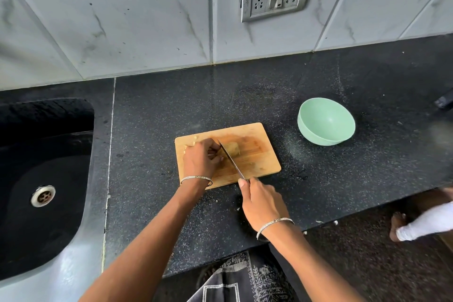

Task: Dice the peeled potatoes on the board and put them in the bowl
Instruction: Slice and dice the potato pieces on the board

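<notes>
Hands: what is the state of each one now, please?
Left hand: fingers curled, steadying the potato on the board.
Right hand: closed on the knife.

Left hand covers most of the potato at centre frame; only a pale piece shows right of the knife blade. Whether the covered part is whole or already cut cannot be told. Small pale bits at the upper left of the cutting board, partly behind the hand, too small to tell.

Knife handle hidden inside the right hand, closed round it.

Sink cut off by the left edge. Dark object cut off by the right edge, unidentifiable. Lower right: another person's foot and white-clad leg, cut by the edge. Both forearms run out at the bottom edge.
</notes>
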